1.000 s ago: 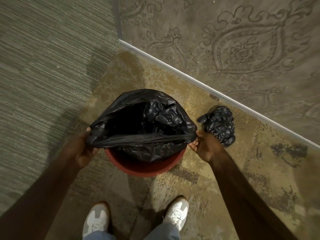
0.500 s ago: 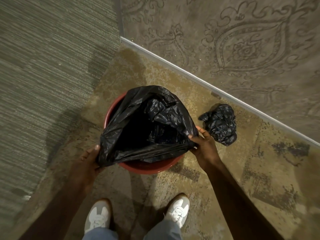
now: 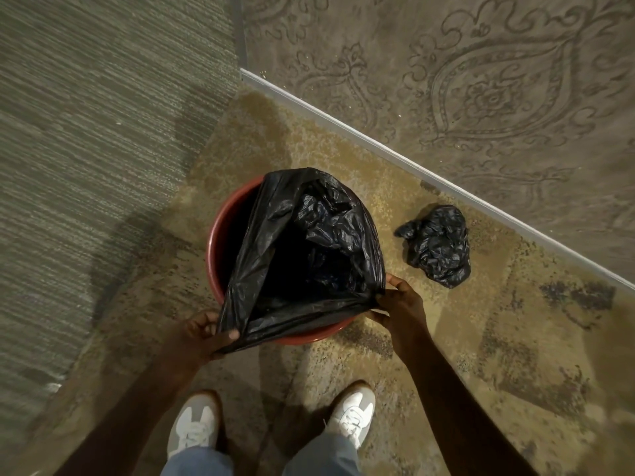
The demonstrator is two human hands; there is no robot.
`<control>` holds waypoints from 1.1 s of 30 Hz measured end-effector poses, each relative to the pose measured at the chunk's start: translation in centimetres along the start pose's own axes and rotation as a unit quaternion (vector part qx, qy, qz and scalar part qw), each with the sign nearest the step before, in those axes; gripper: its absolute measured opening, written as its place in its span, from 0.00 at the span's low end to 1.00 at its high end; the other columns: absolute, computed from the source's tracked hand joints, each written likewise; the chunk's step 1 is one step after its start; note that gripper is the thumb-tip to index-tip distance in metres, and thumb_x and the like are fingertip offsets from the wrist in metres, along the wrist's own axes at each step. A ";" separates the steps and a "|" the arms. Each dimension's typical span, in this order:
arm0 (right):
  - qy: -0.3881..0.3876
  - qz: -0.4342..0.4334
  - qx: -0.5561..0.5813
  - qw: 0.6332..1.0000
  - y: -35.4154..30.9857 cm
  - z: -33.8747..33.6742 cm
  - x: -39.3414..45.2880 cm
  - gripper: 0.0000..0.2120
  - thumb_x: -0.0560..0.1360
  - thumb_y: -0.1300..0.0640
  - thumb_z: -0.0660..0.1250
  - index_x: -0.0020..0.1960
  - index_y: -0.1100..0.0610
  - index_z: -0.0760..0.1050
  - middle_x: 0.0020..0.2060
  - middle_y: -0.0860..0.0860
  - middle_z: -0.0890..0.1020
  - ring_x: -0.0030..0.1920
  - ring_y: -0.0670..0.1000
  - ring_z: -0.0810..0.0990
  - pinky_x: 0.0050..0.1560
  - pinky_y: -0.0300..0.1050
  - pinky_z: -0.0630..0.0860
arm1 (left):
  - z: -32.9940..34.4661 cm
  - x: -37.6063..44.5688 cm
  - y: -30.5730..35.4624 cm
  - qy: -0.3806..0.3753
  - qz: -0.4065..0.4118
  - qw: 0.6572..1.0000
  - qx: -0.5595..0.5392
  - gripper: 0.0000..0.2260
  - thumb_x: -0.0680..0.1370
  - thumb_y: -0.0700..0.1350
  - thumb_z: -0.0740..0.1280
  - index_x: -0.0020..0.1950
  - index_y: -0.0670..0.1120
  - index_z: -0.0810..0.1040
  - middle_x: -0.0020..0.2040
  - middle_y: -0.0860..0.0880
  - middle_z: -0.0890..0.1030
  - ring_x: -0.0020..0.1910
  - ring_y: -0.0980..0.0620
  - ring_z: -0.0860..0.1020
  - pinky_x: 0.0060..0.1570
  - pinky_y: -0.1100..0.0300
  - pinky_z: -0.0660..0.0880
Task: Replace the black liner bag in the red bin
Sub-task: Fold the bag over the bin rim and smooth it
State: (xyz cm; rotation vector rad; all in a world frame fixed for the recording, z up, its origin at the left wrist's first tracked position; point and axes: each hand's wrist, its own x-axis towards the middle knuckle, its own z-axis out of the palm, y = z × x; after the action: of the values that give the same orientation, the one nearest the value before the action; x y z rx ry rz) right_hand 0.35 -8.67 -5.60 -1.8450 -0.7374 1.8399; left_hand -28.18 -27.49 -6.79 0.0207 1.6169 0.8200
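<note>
A round red bin (image 3: 220, 231) stands on the floor in front of my feet. A black liner bag (image 3: 309, 255) hangs open inside it, its mouth stretched along the bin's near rim. My left hand (image 3: 202, 334) pinches the bag's near left corner just outside the rim. My right hand (image 3: 400, 300) grips the bag's right edge at the bin's right side. The bin's far left rim is bare, with the dark inside showing. A second black bag (image 3: 438, 247), crumpled into a ball, lies on the floor to the right of the bin.
The bin sits on a worn tan mat. A patterned wall (image 3: 481, 80) with a pale baseboard (image 3: 412, 163) runs diagonally behind it. Grey carpet (image 3: 86, 132) lies to the left. My white shoes (image 3: 194, 427) stand just below the bin.
The bag's mouth has dropped lower and shifted right, uncovering the bin's left rim. My left hand moved right and nearer along the rim; my right hand lowered to the rim's right side.
</note>
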 end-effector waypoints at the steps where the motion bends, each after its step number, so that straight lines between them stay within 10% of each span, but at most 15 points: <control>1: 0.002 0.006 -0.002 1.000 0.2 0.1 0.2 0.20 0.76 0.75 0.60 0.63 0.59 0.74 0.45 0.59 0.83 0.43 0.57 0.83 0.42 0.52 0.82 | -0.1 0.0 0.1 -0.001 0.011 0.999 0.033 0.12 0.73 0.28 0.71 0.56 0.31 0.77 0.41 0.40 0.82 0.34 0.51 0.82 0.32 0.63 0.80; 13: 0.066 -0.036 -0.204 0.976 4.9 2.4 1.6 0.10 0.78 0.63 0.63 0.55 0.57 0.80 0.47 0.55 0.86 0.47 0.60 0.86 0.42 0.60 0.85 | -0.1 1.0 -0.3 0.012 0.071 0.987 0.141 0.12 0.69 0.26 0.74 0.52 0.29 0.80 0.49 0.29 0.84 0.45 0.35 0.83 0.45 0.48 0.81; 19: 0.076 0.006 -0.177 0.981 5.6 2.9 3.0 0.12 0.78 0.62 0.62 0.39 0.55 0.81 0.33 0.51 0.86 0.36 0.55 0.85 0.30 0.47 0.80 | -1.1 2.8 0.0 0.065 0.069 0.993 0.068 0.08 0.75 0.26 0.67 0.51 0.23 0.73 0.39 0.37 0.82 0.31 0.56 0.82 0.34 0.64 0.81; 24: 0.039 0.057 -0.154 0.986 5.2 3.2 3.7 0.11 0.81 0.64 0.59 0.48 0.59 0.81 0.40 0.51 0.85 0.39 0.52 0.85 0.30 0.41 0.79 | -4.3 3.6 1.1 0.145 0.055 0.988 -0.014 0.09 0.80 0.32 0.65 0.41 0.42 0.75 0.34 0.46 0.83 0.27 0.59 0.83 0.32 0.63 0.82; 29: 0.061 0.050 -0.102 0.992 4.4 3.2 3.6 0.15 0.81 0.64 0.59 0.42 0.55 0.80 0.36 0.52 0.85 0.35 0.55 0.83 0.37 0.47 0.79 | -4.9 4.3 4.6 0.037 0.056 0.998 0.004 0.10 0.82 0.38 0.62 0.61 0.42 0.78 0.50 0.47 0.86 0.53 0.44 0.82 0.58 0.45 0.73; 33: 0.084 0.033 -0.014 0.996 4.3 2.6 3.1 0.20 0.83 0.53 0.57 0.38 0.52 0.82 0.34 0.49 0.85 0.39 0.54 0.82 0.40 0.49 0.77 | -3.9 3.4 7.8 0.120 0.207 0.971 -0.018 0.11 0.82 0.38 0.61 0.62 0.40 0.78 0.55 0.41 0.82 0.56 0.42 0.80 0.60 0.41 0.75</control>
State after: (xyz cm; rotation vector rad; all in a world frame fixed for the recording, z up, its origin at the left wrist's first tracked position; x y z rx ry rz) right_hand -2.05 -10.17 -10.78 -2.0357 -0.6521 1.6962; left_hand -35.69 -22.00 -5.81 0.2501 1.8555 1.2087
